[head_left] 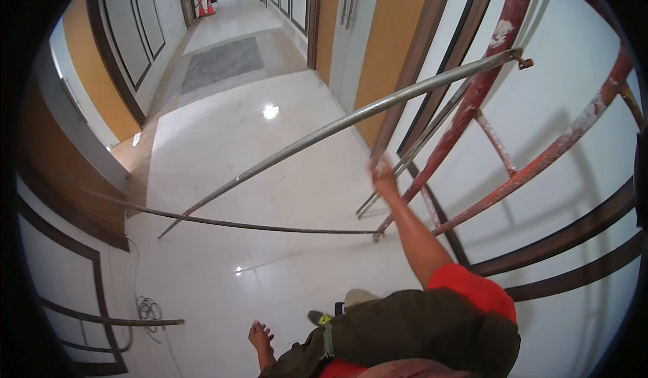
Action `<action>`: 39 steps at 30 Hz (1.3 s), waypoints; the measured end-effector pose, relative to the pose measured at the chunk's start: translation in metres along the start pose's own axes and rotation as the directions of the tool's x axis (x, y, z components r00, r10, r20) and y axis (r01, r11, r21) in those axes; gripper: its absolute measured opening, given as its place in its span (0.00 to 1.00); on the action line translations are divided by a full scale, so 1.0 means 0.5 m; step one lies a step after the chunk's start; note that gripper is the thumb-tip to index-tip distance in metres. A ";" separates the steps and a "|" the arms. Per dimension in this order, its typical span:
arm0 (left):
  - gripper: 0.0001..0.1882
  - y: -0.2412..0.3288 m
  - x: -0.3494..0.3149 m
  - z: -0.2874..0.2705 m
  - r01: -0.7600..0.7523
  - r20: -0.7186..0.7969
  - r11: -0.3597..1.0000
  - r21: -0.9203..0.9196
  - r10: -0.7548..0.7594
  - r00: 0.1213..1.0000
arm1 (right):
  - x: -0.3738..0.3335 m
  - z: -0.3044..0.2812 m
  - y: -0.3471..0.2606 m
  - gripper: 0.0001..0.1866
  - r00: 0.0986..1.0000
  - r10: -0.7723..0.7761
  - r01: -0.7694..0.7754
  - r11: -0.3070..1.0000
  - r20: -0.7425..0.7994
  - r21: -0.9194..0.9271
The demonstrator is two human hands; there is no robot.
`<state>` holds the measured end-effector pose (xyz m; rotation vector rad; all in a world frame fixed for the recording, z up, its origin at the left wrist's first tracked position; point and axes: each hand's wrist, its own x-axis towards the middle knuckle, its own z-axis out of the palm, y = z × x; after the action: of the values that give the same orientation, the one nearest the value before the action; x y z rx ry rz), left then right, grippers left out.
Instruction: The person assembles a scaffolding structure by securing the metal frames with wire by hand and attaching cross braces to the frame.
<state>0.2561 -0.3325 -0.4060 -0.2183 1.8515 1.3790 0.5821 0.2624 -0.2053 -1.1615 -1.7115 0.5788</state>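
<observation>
- left hand (261,338) hangs half-open, empty
- right hand (383,177) is blurred, cannot tell if gripping, just left of the red scaffold frame (459,123)
- frame looks stiff, heavy; grasp its upright (437,154)

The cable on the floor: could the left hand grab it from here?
Probably not without bending: the cable lies on the floor, apart from the left hand, and a bar partly covers it.
</observation>
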 end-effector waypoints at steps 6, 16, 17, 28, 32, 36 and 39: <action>0.28 0.185 0.048 -0.056 -0.243 -0.309 0.970 0.004 0.232 0.922 | 0.353 0.006 -0.207 0.46 0.632 -0.156 -0.075 0.963 -0.759 -0.260; 0.24 0.466 -0.021 -0.012 -0.538 -0.717 0.843 0.000 0.375 0.587 | 0.692 -0.441 0.175 0.49 0.183 -0.089 -0.801 0.565 -0.979 -0.201; 0.24 0.480 -0.025 -0.026 -0.542 -0.740 0.840 0.000 0.365 0.565 | 0.718 -0.448 0.188 0.50 0.112 -0.084 -0.774 0.617 -0.990 -0.140; 0.16 0.808 -0.034 0.163 -0.777 -0.649 0.558 0.291 0.712 0.268 | 0.601 -0.307 -0.007 0.27 0.281 -0.007 -0.492 0.857 -0.960 -0.150; 0.14 1.008 -0.088 0.309 -0.947 -0.126 0.135 0.291 0.987 0.102 | 0.534 -0.247 -0.048 0.31 0.541 -0.159 -0.179 0.938 -0.826 -0.297; 0.25 1.168 -0.269 0.524 -0.997 0.386 -0.059 -0.047 0.920 -0.073 | 0.417 -0.072 -0.219 0.33 0.745 0.124 -0.159 0.987 -0.655 0.006; 0.42 1.247 -0.401 0.676 -0.950 0.514 -0.006 -0.313 0.839 -0.175 | 0.347 0.019 -0.370 0.30 0.944 0.191 -0.106 0.947 -0.267 0.304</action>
<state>0.2050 0.1420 0.1558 1.9558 1.3394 1.7365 0.4759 0.3376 0.0128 -1.1121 -1.2472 0.6849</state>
